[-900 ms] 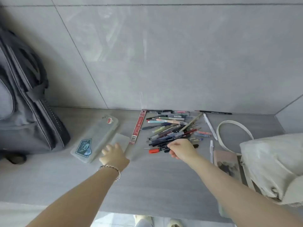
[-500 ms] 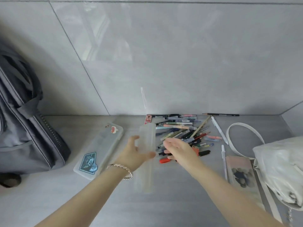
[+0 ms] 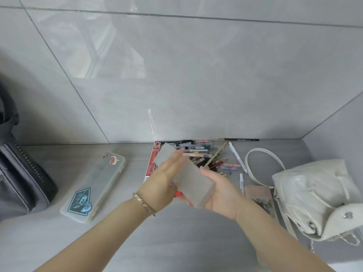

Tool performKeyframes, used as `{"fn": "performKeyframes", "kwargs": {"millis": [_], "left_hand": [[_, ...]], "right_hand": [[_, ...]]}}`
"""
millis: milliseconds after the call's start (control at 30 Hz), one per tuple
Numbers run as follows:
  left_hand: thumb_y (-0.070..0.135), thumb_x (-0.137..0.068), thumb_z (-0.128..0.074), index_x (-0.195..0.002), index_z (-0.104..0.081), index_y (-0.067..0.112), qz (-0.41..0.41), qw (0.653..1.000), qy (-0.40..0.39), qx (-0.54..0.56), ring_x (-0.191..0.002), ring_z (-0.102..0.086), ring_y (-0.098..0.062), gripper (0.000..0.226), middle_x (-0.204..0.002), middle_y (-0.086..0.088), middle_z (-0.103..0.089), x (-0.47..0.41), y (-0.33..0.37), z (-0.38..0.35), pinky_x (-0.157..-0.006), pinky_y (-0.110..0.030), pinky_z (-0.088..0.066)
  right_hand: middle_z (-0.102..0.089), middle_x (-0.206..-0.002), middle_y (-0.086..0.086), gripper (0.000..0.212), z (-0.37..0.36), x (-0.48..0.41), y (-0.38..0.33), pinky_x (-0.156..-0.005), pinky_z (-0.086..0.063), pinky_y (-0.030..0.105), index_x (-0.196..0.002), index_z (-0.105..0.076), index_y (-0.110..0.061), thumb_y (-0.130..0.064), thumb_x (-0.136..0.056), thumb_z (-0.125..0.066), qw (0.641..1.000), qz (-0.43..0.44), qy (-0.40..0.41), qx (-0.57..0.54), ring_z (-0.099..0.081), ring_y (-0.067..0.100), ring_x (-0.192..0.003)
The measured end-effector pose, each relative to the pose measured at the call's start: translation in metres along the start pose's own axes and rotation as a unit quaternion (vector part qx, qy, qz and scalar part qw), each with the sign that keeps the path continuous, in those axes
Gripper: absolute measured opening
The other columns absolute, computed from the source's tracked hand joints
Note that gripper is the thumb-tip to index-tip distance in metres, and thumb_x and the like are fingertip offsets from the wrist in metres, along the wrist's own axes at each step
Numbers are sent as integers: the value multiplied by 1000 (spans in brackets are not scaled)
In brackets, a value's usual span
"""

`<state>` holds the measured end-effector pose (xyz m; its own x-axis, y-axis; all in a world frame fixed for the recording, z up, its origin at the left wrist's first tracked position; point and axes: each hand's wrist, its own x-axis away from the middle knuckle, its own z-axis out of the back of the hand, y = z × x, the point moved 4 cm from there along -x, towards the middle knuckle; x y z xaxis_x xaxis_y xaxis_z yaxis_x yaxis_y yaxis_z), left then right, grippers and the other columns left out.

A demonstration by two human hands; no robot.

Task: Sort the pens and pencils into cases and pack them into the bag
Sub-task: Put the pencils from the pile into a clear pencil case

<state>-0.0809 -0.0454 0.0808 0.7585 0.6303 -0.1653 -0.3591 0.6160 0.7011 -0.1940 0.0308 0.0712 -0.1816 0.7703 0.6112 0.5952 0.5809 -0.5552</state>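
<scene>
The right hand point(image 3: 218, 191) cups the near end of the frosted case point(image 3: 188, 179) from below, thumb against its side. The left hand point(image 3: 164, 177) lies across the top, but its fingers are blurred and I cannot tell whether they curl round the case or only press on it. The case is held in the air, tilted, directly above the near edge of the pens and pencils point(image 3: 204, 156), which lie heaped on the desk point(image 3: 188, 238) against the wall. I judge the step in hand to be opening this case. No seam or catch is visible, so I cannot say which way the lid gives.

Principal hazard: smooth plastic with one uncertain hold. If the lid releases suddenly, the case could slip and drop onto the heap, scattering round barrels toward the front of the desk.

A red marker point(image 3: 177, 193) lies just under the hands, hidden from a descending case.

The sticker case point(image 3: 94, 185) lies shut to the left, apart from the heap, so mixing pens with pencils is a sorting risk.

The pale handbag point(image 3: 314, 197) has its strap looped beside the stray white pen point(image 3: 236, 156), and a careless sweep could snag it.

I cannot tell whether it or the dark backpack point(image 3: 19, 173) at far left is the intended bag.
</scene>
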Motion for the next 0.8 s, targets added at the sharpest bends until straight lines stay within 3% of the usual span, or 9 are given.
{"fn": "performKeyframes", "kwargs": {"millis": [67,133,167,200,333,500,667,733,800], "left_hand": [[-5,-85,-54,-134,-29,32,197,948,59,242,-114,-43,14,66,-136,12,-38,2,-1,2,-83,8,-35],[14,-89,-59,-118,-51,18,350,807,46,474,-93,-57,-1,30,-112,2,-58,2,3,-6,-72,-12,-53],[25,-90,-57,-104,-59,13,395,757,19,521,-86,-62,-13,19,-101,-5,-63,2,7,-14,-76,-25,-56],[33,-89,-56,-92,-61,10,418,742,7,523,-83,-65,-22,24,-92,-10,-66,2,9,-21,-79,-35,-56],[41,-85,-60,-84,-62,6,464,743,57,479,-90,-68,-33,35,-89,-15,-70,8,7,-34,-83,-39,-55],[37,-83,-64,-84,-64,4,481,730,65,482,-79,-70,-30,33,-81,-15,-72,16,2,-40,-78,-38,-58],[32,-84,-62,-88,-62,2,468,728,95,492,-72,-70,-26,30,-79,-12,-71,22,0,-38,-67,-31,-61],[28,-85,-62,-94,-62,0,467,736,104,479,-70,-71,-24,29,-82,-13,-71,23,-1,-40,-62,-29,-60],[14,-86,-63,-90,-62,-4,469,747,133,452,-60,-71,-20,18,-73,-12,-72,26,-3,-40,-54,-24,-59]], "right_hand": [[-63,-116,0,38,4,8,-2,-72,-53,28,-124,-50,-31,-29,-86,-55,993,84,15,79,-62,21,-100],[-56,-125,-14,34,3,12,0,-93,-45,26,-118,-45,-45,-29,-90,-52,964,152,54,212,-55,5,-113],[-52,-128,-20,33,2,11,5,-101,-40,25,-117,-43,-50,-35,-89,-52,945,172,64,271,-49,-3,-117],[-49,-129,-26,31,-1,10,10,-105,-36,21,-117,-40,-53,-40,-90,-50,928,186,71,316,-44,-12,-118],[-49,-131,-23,27,4,12,16,-99,-36,11,-113,-43,-52,-33,-94,-45,904,213,105,356,-44,-12,-117],[-62,-120,-16,31,15,11,14,-102,-44,39,-111,-58,-46,-50,-80,-54,910,188,103,355,-57,6,-112],[-65,-114,-13,27,17,11,13,-98,-48,34,-114,-61,-36,-38,-88,-54,912,186,81,358,-61,8,-105],[-70,-100,-1,22,25,10,16,-80,-53,35,-110,-64,-31,-33,-93,-50,951,158,78,254,-67,21,-86],[-70,-96,13,35,30,10,19,-66,-55,36,-114,-61,-17,-37,-95,-38,992,94,42,76,-67,30,-75]]}}
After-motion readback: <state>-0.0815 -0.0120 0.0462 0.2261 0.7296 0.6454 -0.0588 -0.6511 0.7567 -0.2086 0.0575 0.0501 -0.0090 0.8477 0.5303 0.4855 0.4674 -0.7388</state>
